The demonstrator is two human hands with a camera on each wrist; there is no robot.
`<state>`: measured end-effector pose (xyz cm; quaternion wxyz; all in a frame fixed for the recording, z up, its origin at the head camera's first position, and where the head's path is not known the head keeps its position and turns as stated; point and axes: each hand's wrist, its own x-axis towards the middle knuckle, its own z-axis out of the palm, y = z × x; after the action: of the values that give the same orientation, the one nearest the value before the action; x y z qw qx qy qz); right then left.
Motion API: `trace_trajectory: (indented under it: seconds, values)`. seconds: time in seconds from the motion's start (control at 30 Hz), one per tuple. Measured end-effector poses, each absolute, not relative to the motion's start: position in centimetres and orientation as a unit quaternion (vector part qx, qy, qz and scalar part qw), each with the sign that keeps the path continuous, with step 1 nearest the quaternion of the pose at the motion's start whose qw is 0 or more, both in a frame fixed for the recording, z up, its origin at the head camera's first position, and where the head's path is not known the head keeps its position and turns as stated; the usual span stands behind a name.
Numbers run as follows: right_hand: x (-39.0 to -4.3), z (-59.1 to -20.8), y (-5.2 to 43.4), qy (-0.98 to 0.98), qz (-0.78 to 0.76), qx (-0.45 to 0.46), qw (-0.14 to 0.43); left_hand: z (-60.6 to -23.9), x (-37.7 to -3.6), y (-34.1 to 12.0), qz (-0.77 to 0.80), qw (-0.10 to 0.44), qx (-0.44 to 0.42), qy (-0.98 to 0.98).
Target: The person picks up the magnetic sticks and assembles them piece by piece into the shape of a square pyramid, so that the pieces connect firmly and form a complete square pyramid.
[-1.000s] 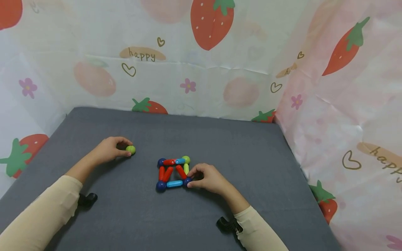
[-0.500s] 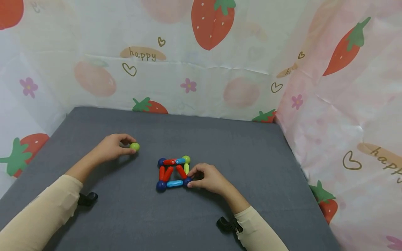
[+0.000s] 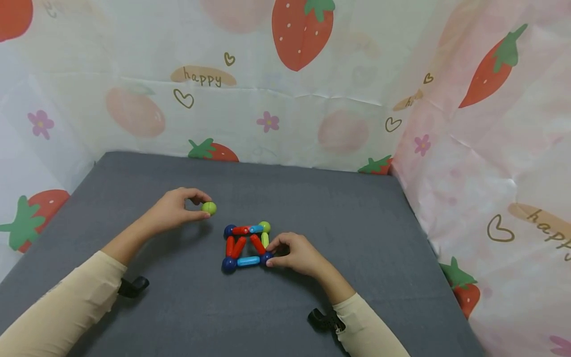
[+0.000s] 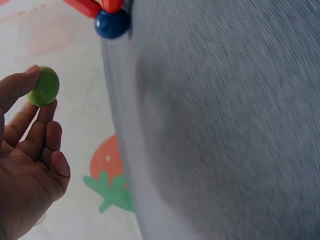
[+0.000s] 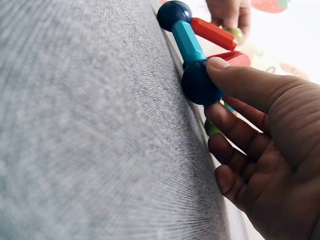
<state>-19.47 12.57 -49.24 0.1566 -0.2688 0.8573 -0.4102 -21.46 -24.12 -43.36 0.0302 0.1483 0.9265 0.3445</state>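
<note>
Left hand (image 3: 171,210) pinches a green ball (image 3: 208,208) just left of centre frame, thumb and fingertips clamped. Right hand (image 3: 298,254) pinches the dark blue ball (image 5: 198,83) at the toy frame's (image 3: 247,245) lower right corner. Risk: magnetic pull could jolt the rods askew. Grey mat (image 3: 312,198); strawberry curtain (image 3: 312,74) behind; no obstruction between.

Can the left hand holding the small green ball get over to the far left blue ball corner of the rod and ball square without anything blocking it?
Probably yes. The left hand pinches the small green ball just left of the dark blue corner ball, with only bare grey mat between them. The right hand sits at the opposite, near right corner.
</note>
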Motion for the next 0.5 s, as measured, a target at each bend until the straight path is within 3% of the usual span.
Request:
trace_trajectory:
  seconds: [0.5]
  values:
    - [-19.5,-49.2,12.6,0.856,-0.412,-0.268,0.160,-43.0,-20.6,-20.4,0.358,0.035,0.185,0.915]
